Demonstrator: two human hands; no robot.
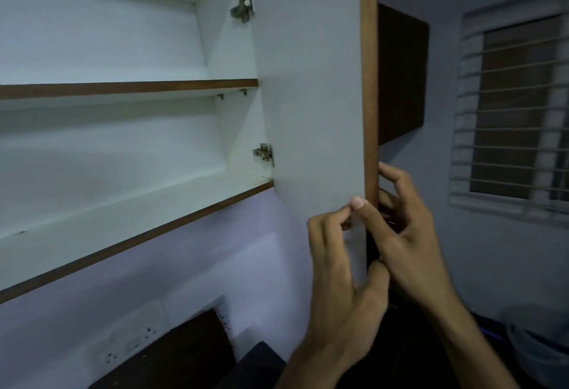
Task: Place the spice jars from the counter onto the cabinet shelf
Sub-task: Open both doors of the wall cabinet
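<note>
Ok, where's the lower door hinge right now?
The lower hinge sits mid-frame, where the open cabinet door meets the cabinet's right wall, just above the bottom shelf.

Head view tilts upward, close to the open cabinet door (311,96) and shelves (129,88)

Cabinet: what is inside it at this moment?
Two white shelves, upper and lower, with nothing visible on either. The open door hides nothing inside; the cabinet's left part is out of frame.
</note>
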